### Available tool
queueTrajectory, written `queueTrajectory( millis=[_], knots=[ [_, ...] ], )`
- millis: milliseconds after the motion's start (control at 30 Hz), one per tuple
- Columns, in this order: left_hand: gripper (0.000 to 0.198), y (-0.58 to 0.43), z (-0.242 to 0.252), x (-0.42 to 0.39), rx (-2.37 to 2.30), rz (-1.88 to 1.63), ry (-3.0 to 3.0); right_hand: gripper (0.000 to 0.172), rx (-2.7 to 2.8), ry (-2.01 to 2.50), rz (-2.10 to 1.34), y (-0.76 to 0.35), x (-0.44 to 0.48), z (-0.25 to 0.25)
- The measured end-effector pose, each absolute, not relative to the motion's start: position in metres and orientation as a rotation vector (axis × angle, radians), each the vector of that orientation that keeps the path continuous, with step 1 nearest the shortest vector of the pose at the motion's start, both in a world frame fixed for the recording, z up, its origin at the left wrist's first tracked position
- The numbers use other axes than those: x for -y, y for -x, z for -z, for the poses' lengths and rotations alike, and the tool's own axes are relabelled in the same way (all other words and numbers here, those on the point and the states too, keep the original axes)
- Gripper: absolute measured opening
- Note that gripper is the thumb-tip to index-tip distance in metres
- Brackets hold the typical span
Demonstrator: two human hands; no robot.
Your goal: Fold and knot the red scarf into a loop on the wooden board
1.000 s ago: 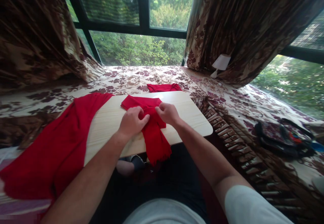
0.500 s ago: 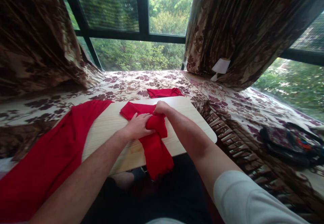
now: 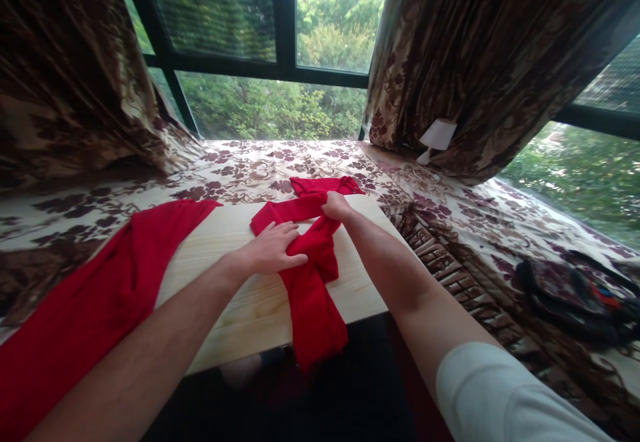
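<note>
A red scarf (image 3: 319, 319) lies looped over itself on a pale wooden tabletop (image 3: 220, 295), its lower end hanging past the near edge. My left hand (image 3: 270, 249) rests palm down on the loop, with fingers stretched and thumb apart. At the loop's far right corner, my right hand (image 3: 336, 207) is closed on the scarf and lifts a strip of it. A small gap shows between that strip and the fabric below. My right fingertips are partly hidden by the hand itself.
A large red cloth (image 3: 115, 265) drapes over the table's left side. Behind the table, another red cloth (image 3: 327, 186) lies on the floral cover (image 3: 240, 162). A small white lamp (image 3: 438, 137) stands near the curtain. A black bag (image 3: 575, 295) lies at right.
My right hand has moved right, pulling the scarf's upper strip outward and opening a gap in the loop. My left hand stays pressed on the scarf, nearly in place.
</note>
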State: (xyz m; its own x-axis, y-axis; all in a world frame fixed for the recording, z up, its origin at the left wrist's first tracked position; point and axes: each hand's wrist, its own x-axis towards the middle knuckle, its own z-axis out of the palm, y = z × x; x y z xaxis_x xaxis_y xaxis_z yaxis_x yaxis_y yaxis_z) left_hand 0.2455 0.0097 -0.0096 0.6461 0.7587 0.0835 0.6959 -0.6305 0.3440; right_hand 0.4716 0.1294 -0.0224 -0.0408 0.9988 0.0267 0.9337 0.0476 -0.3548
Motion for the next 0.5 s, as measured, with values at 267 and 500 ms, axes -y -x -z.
queueTrajectory(
  millis=[267,500],
  knots=[
    [0.078,-0.247,0.019,-0.009,-1.313,-0.236,-2.557,0.045,1.918,2.165,-0.262,-0.475,-0.110,0.019],
    [0.087,-0.253,0.034,-0.009,-1.446,-0.160,-2.416,0.074,2.194,1.938,-0.281,-0.433,-0.037,0.008]
  ],
)
